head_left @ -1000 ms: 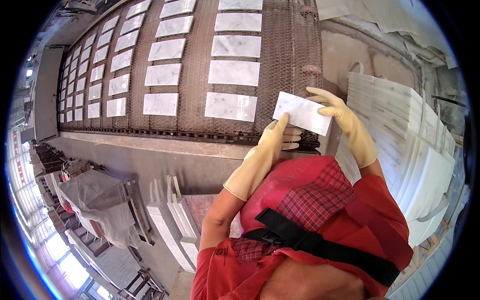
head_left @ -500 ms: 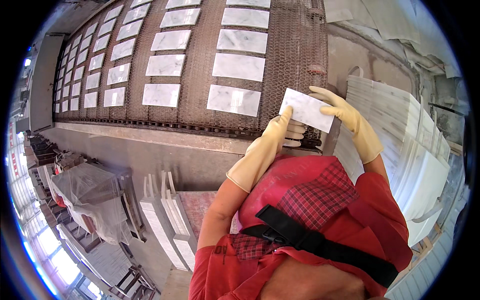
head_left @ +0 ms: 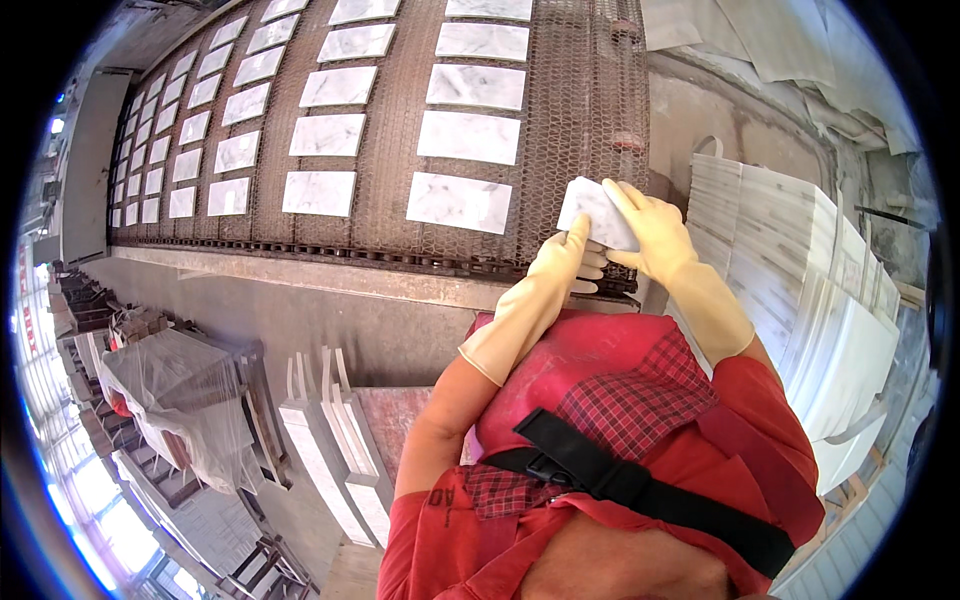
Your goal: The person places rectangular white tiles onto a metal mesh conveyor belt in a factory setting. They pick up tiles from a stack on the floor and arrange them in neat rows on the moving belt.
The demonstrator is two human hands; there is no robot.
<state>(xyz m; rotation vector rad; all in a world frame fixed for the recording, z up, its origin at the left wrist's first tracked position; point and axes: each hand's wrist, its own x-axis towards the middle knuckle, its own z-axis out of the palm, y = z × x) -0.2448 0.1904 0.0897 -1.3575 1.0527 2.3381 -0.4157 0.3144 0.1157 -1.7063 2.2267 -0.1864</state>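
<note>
Both my hands wear cream rubber gloves and hold one white marble tile (head_left: 598,208) with grey veins over the near right end of a brown wire-mesh belt (head_left: 560,110). My left hand (head_left: 560,262) grips its near left side, thumb on the upper face and fingers underneath. Around the right part of the tile curves my right hand (head_left: 655,232), its fingers across the far edge and its thumb by the near edge. That hand covers the tile's right end. To the left, similar marble tiles (head_left: 460,203) lie on the belt in spaced rows.
A large stack of pale stone slabs (head_left: 770,220) stands close on the right. The belt's metal side rail (head_left: 400,286) runs in front of me. At lower left are upright stone strips (head_left: 325,460) and a load under clear plastic wrap (head_left: 180,400).
My right hand has shifted left and farther over the tile, now hiding its right end. My left hand keeps its hold nearly in place. The view has shifted slightly.
</note>
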